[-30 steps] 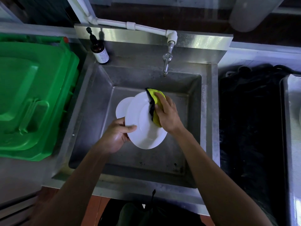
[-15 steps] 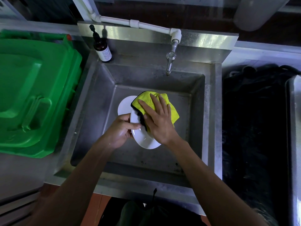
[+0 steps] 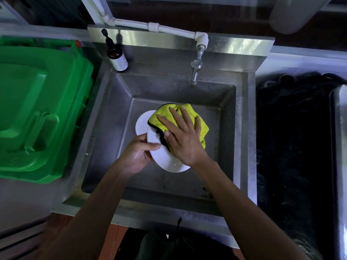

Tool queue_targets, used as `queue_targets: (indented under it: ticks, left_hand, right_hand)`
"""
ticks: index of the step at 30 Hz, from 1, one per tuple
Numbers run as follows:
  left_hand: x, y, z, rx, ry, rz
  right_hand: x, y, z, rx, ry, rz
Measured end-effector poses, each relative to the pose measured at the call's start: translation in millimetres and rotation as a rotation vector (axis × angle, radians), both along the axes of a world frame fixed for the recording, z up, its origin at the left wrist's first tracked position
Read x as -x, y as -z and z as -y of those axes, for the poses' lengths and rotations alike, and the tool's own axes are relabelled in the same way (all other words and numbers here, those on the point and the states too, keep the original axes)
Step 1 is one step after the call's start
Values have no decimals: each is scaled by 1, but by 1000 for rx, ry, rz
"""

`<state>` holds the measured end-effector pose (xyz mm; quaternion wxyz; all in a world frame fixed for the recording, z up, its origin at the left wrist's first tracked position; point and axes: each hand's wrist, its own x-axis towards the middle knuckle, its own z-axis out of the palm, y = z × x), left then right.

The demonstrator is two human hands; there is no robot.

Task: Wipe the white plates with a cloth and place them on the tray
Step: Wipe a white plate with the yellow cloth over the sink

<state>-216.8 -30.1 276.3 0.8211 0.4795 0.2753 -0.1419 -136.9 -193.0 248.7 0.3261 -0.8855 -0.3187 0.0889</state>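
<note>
Fingers (image 3: 174,117) flat on cloth (image 3: 195,119) (covering plate (image 3: 165,160)).

Stainless-steel sink basin (image 3: 116,117), scuffed and dull | metal tap (image 3: 195,71) on a white plastic pipe (image 3: 155,27) above its back wall | brown pump bottle with white label (image 3: 116,55) upright at the back-left corner | green plastic bin lid (image 3: 37,109) to the left | black crumpled sheeting (image 3: 293,137) to the right
</note>
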Motion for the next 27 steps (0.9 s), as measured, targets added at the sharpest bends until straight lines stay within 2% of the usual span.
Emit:
queue_targets:
  ticks: [9,12,21,27]
  left_hand:
    - [15,5,-3,8,-21,-10]
    - [20,9,-2,19,-33,-10]
    - [13,16,-1,183,-240,105]
    - [8,17,6,209,-335,109]
  right_hand:
    - [-18,7,4,21,78,-36]
    - [-20,14,9,-14,147,-107]
    - [-2,31,16,-193,327,-332]
    - [7,23,7,-154,354,-359]
